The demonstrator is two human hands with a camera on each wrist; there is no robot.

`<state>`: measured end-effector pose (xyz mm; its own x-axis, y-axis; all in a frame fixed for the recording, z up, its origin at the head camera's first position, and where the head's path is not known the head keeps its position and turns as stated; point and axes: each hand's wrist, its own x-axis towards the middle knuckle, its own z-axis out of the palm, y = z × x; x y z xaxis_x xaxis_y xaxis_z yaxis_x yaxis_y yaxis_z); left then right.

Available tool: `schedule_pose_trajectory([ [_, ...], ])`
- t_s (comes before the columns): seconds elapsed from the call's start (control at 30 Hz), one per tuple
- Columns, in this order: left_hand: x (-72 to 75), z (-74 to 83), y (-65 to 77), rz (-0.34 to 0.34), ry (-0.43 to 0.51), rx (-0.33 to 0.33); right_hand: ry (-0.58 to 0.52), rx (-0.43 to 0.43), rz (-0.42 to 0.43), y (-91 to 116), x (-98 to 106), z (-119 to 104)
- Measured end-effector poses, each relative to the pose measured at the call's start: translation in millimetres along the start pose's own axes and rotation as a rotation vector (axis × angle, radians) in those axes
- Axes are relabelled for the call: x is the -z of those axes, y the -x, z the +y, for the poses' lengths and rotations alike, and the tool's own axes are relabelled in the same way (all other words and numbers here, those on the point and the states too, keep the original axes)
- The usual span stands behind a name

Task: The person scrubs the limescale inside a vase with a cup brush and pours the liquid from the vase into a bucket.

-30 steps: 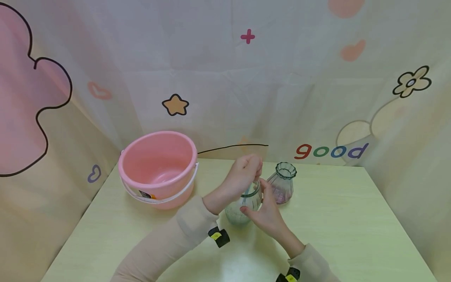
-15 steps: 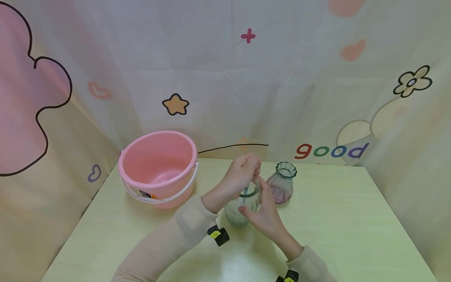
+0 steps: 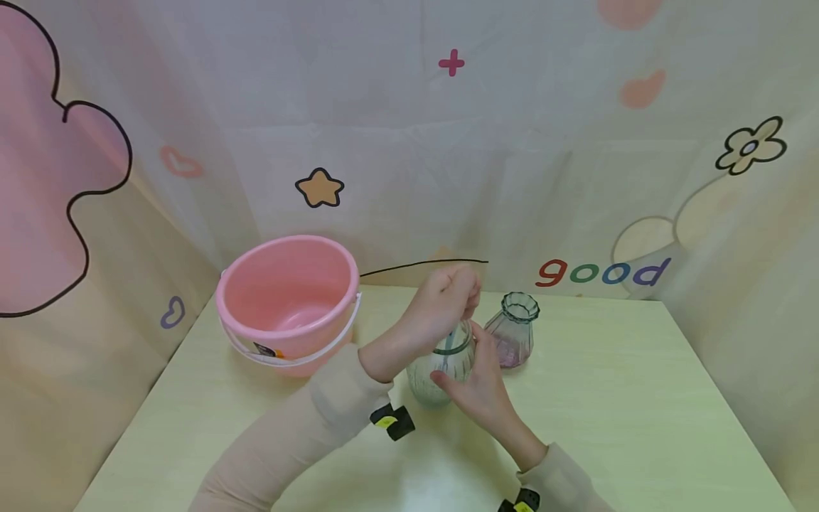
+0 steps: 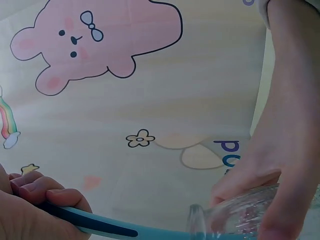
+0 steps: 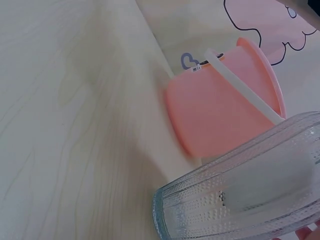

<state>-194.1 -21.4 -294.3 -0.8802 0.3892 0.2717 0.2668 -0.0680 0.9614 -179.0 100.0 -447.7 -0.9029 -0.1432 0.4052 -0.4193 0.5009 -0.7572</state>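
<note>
My left hand (image 3: 441, 309) grips a slim two-tone blue handle (image 4: 112, 227) above a clear ribbed glass vase (image 3: 429, 380). The handle runs down through the vase mouth, and its lower end is not clear to see. My right hand (image 3: 480, 384) holds the vase from the right, thumb on the near side and fingers behind the neck. In the left wrist view, the right hand (image 4: 287, 170) wraps the vase around its neck. The vase's textured wall (image 5: 240, 195) fills the lower right of the right wrist view, with a whitish blur inside.
A pink bucket (image 3: 291, 345) with a white handle stands at the back left of the pale wooden table (image 3: 640, 412). Just behind my right hand is a second glass vase (image 3: 515, 338), greenish with a purple-tinted base. A printed curtain (image 3: 384, 142) hangs behind the table.
My left hand dips a touch, then rises slightly with the handle above the vase mouth. The right hand and the vase stay nearly in place.
</note>
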Motion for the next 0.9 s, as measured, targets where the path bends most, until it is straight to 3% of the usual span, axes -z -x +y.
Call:
schedule_pose_trajectory([
  [0.27,2.7,15.8,-4.5,0.005,0.012,-0.059,-0.092,-0.083,-0.039,-1,1,-6],
  [0.4,3.2,22.9,-6.2,0.021,0.030,-0.056,-0.111,-0.115,-0.072,0,3,-7],
  [0.67,3.6,31.4,-7.6,0.039,0.031,-0.026,-0.153,-0.008,-0.153,-3,14,0],
  [0.9,2.9,34.0,-7.8,0.031,0.055,-0.045,-0.159,0.014,-0.192,-5,17,5],
])
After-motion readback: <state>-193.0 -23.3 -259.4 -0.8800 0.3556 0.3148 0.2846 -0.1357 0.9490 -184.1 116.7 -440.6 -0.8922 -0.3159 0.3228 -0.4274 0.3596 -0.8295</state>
